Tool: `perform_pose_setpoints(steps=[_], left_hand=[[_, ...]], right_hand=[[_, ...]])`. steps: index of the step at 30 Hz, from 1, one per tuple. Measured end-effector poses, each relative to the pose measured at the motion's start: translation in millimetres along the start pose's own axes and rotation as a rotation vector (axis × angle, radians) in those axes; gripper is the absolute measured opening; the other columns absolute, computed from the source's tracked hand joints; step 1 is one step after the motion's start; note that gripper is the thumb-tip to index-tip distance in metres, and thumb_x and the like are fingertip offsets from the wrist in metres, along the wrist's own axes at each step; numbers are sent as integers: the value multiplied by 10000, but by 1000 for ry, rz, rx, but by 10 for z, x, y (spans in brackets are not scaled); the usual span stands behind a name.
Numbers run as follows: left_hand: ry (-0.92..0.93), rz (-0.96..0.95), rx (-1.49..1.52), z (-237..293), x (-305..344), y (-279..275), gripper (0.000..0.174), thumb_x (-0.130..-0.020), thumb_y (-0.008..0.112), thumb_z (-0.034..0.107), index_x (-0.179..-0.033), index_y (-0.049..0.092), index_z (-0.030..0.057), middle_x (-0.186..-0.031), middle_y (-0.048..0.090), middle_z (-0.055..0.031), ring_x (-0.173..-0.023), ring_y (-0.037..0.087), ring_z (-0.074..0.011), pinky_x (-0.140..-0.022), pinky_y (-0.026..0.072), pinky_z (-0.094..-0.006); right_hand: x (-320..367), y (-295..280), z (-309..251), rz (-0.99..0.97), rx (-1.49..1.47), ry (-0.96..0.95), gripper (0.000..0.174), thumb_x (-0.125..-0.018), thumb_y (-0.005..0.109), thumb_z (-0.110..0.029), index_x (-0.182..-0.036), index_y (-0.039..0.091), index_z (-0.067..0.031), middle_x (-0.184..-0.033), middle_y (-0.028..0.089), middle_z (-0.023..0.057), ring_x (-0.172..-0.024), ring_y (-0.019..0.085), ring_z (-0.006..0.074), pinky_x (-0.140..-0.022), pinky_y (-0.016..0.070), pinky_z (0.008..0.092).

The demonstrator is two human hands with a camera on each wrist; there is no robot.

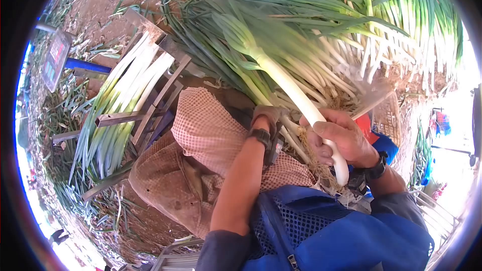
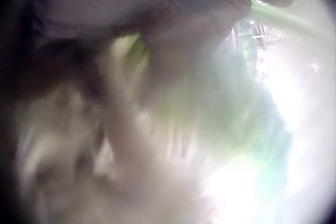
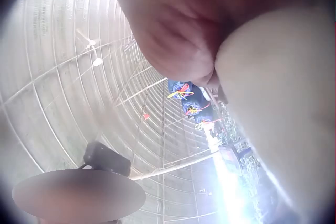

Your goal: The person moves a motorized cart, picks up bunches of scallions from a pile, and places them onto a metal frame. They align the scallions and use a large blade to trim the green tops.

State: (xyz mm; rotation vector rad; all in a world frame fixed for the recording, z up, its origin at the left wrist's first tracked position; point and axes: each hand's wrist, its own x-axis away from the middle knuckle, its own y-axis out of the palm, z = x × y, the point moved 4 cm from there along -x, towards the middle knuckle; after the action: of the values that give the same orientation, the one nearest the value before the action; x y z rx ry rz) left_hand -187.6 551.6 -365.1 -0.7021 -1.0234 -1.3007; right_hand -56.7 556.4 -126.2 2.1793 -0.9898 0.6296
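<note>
In the head view my right hand (image 1: 341,138) grips a thick, peeled long green onion (image 1: 296,90) by its white shank, thumb laid across it. The white root end sticks out below the hand, and its green top slants up to the left. The right wrist view shows that pale shank (image 3: 278,98) close beside the palm. My left hand (image 1: 268,114), in a worn glove, is curled round another green onion stalk (image 1: 290,126) just left of it, over the lap. The left wrist view is badly blurred, with the glove (image 2: 210,8) across the top.
Unpeeled green onions (image 1: 326,50) lie piled ahead, roots towards me. At the left, a metal rack (image 1: 160,100) cradles cleaned stalks (image 1: 123,105). A scale display (image 1: 56,60) stands beyond it. Leaf scraps (image 1: 100,200) litter the soil, and a woven basket (image 1: 391,115) sits at right.
</note>
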Motion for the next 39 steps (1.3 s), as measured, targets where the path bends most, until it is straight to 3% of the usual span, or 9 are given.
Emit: perform_pose_setpoints(steps=[6, 11, 15, 16, 19, 22, 30, 33, 39], left_hand=[[212, -39, 299, 93, 334, -34, 196, -921, 724, 177, -872, 745, -12, -713, 672, -68, -491, 514, -113, -463, 417, -259], [399, -147, 246, -240, 700, 176, 275, -912, 767, 203, -1024, 721, -44, -776, 698, -88, -594, 603, -125, -528, 472, -261], [555, -103, -93, -249, 1003, 279, 424, -937, 774, 285, -1131, 674, -78, -847, 716, -108, -743, 671, -158, -659, 539, -266], [458, -152, -162, -54, 1229, 226, 465, -954, 758, 331, -1155, 664, -77, -890, 721, -113, -744, 662, -141, -655, 538, -256], [586, -123, -92, -124, 1154, 243, 452, -962, 750, 354, -1130, 679, -60, -817, 701, -75, -627, 617, -100, -537, 495, -259], [455, -242, 141, -45, 1192, 215, 494, -956, 737, 458, -1008, 721, -33, -722, 662, -37, -545, 567, -76, -463, 440, -258], [487, -250, 413, 270, 1547, 143, 549, -949, 686, 575, -903, 728, 30, -709, 651, -35, -566, 579, -111, -516, 490, -263], [410, -181, 469, 173, 1408, 58, 619, -973, 636, 604, -1028, 679, -11, -809, 677, -71, -570, 593, -115, -537, 501, -269], [430, -382, 852, 555, 749, 268, 547, -980, 647, 550, -1112, 552, 28, -874, 608, -105, -707, 651, -249, -676, 603, -402]], right_hand=[[2, -382, -57, 148, 216, -12, 279, -1013, 588, -169, -1194, 564, 41, -805, 567, 35, -581, 544, 89, -490, 464, 270], [-108, -737, 277, 190, 706, -32, 274, -1014, 593, -189, -1170, 571, 34, -747, 582, 23, -580, 566, 91, -523, 462, 274], [-237, -870, 705, 135, 1024, -281, 402, -979, 659, -253, -1241, 566, 38, -955, 656, 129, -869, 651, 183, -749, 532, 355], [-141, -599, 479, 95, 904, -46, 512, -943, 709, -268, -1323, 549, 35, -1065, 662, 156, -1011, 643, 219, -876, 527, 372], [-252, -645, 732, -102, 890, -339, 612, -888, 757, -248, -1376, 524, 40, -1068, 673, 131, -963, 664, 199, -856, 542, 328], [-97, -553, 464, 50, 579, -56, 624, -853, 745, -168, -1394, 509, 34, -1079, 674, 120, -909, 685, 186, -795, 571, 317], [469, -370, 14, 7, 59, -61, 663, -863, 733, -145, -1429, 459, 64, -1179, 653, 190, -916, 696, 212, -718, 629, 355], [582, -416, 34, -18, -110, -106, 756, -885, 751, -189, -1478, 377, 93, -1188, 636, 209, -912, 681, 189, -695, 620, 299], [775, -134, 186, -35, 141, 13, 688, -871, 684, -138, -1464, 398, 62, -1154, 626, 158, -898, 661, 192, -734, 604, 343]])
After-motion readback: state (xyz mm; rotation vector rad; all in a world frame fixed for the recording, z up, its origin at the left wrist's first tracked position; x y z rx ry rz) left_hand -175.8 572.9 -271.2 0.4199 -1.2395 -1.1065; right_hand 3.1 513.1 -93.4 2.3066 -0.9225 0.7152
